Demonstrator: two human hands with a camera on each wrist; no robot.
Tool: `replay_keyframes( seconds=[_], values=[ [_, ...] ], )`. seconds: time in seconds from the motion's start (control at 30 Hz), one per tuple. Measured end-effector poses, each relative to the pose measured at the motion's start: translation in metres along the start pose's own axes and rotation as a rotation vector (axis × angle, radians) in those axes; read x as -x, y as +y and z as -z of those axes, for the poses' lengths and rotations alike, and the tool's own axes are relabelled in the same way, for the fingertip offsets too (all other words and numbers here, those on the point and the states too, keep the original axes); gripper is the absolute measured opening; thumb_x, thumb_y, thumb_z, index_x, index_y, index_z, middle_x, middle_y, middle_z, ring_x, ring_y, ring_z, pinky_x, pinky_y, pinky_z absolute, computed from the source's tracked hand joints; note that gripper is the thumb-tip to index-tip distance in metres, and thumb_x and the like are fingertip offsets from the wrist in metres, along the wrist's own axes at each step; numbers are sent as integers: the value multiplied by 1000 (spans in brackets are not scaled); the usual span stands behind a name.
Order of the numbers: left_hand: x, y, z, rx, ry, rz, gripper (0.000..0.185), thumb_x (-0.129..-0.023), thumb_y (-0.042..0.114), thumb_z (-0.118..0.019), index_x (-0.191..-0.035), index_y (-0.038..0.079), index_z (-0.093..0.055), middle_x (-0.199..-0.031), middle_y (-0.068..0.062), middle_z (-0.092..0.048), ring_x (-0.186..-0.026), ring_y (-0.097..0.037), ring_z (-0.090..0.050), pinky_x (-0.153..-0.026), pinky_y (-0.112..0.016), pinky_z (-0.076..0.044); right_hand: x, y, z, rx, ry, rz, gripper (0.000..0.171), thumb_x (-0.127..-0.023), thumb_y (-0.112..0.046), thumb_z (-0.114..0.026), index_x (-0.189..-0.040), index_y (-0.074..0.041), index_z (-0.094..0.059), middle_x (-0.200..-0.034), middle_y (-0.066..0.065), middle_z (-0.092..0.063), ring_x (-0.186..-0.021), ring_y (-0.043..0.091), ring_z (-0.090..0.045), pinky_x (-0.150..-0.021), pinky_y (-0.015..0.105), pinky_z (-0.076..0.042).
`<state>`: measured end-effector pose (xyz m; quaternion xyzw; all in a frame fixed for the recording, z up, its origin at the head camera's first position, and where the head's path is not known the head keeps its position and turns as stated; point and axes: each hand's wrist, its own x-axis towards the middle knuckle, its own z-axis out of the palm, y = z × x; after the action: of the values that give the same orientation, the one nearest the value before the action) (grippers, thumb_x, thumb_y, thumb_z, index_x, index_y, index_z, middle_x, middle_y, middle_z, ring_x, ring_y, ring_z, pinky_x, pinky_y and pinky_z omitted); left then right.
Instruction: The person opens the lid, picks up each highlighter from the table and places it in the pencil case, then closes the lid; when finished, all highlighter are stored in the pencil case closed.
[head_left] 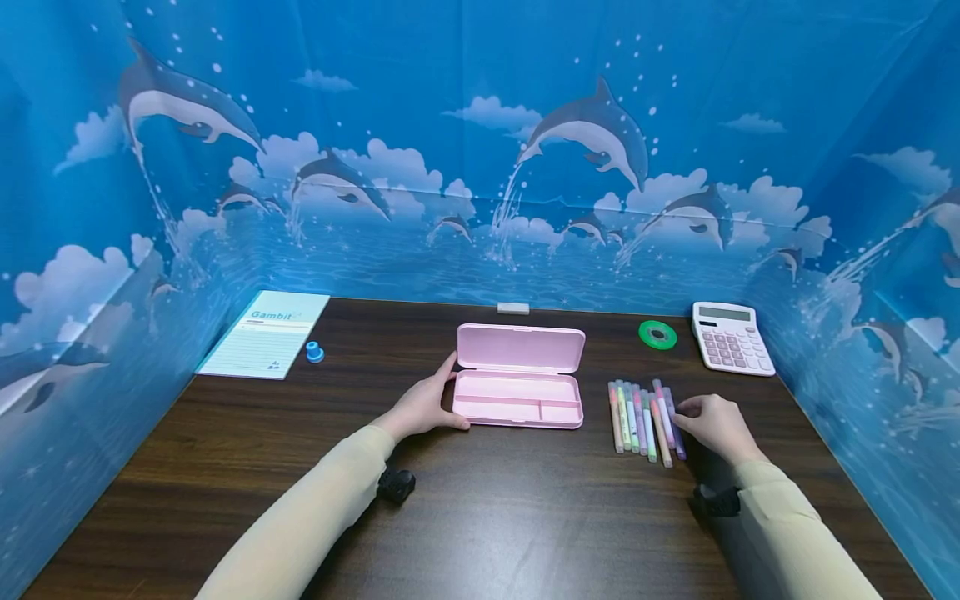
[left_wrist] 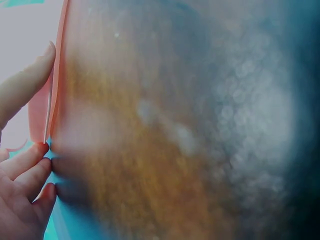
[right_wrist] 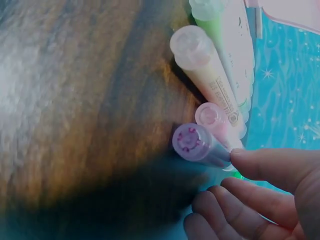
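Pencil case (head_left: 495, 408): pink, lid up, its left end gripped between thumb and fingers of the left hand (head_left: 426, 406).
Purple marker (right_wrist: 192, 142): touched by the right hand's (head_left: 712, 425) thumb; cannot tell if pinched.
Peach marker (right_wrist: 207, 70): left of that thumb; only the right wrist view shows its print, illegible.
Notebook (head_left: 262, 337): "Gambit", left of the left fingers, head view only.

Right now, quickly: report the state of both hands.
Left hand: holding the pink pencil case at its left end.
Right hand: at the rightmost purple marker; whether it grips cannot be told.
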<state>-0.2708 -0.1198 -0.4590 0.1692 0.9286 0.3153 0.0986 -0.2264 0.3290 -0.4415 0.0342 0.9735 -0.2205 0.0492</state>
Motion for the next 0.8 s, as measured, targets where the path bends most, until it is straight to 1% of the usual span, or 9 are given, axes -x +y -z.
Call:
replay_keyframes(
  seconds=[0.13, 0.23, 0.4, 0.5, 0.57, 0.67, 0.8],
  values=[
    [2, 0, 1, 11, 7, 0, 121, -69, 36, -85, -154, 12, -3, -146, -11, -43, -133, -28, -41, -108, -46, -32, 0, -4, -1, -13, -17, -32, 37, -85, -19, -68, -103, 13, -65, -95, 28, -66, -74, 26, -59, -71, 45, -53],
    [1, 0, 0, 12, 10, -3, 121, -69, 36, -85, -154, 12, -3, -146, -11, -43, -133, -28, -41, -108, -46, -32, 0, -5, -1, -15, -25, -54, 35, -85, -17, -66, -102, 13, -64, -93, 27, -66, -71, 24, -58, -66, 40, -53],
    [-1, 0, -1, 13, 7, -7, 121, -69, 36, -85, -154, 11, -2, -146, -11, -43, -133, -28, -41, -108, -46, -32, 1, -6, 1, -35, -27, -99, 29, -84, -13, -63, -95, 13, -65, -81, 20, -65, -65, 21, -56, -58, 34, -50],
    [-1, 0, 0, 14, 4, -5, 121, -69, 36, -85, -154, 11, -2, -146, -11, -43, -133, -28, -41, -108, -46, -32, 1, -5, 2, -52, -18, -128, 27, -84, -13, -63, -93, 13, -66, -77, 16, -64, -63, 19, -55, -55, 31, -48],
    [-1, 0, 0, 15, 4, -4, 120, -69, 36, -85, -154, 11, -2, -146, -11, -43, -133, -28, -41, -108, -47, -32, 1, -3, 2, -59, -8, -139, 27, -85, -13, -63, -93, 12, -65, -76, 16, -63, -62, 19, -55, -55, 31, -48],
    [-1, 0, 0, 14, 3, -5, 120, -70, 36, -85, -154, 11, -2, -146, -11, -43, -133, -28, -41, -108, -47, -32, 2, -1, 2, -63, 15, -134, 26, -85, -14, -62, -95, 10, -64, -77, 17, -63, -62, 20, -55, -54, 31, -47],
    [-1, -1, -1, 13, 4, -9, 121, -70, 36, -84, -154, 12, -1, -146, -12, -43, -133, -28, -41, -107, -47, -33, 2, -1, 2, -30, 65, -78, 23, -84, -16, -64, -96, 5, -64, -80, 16, -63, -67, 23, -54, -58, 34, -44]
  ],
)
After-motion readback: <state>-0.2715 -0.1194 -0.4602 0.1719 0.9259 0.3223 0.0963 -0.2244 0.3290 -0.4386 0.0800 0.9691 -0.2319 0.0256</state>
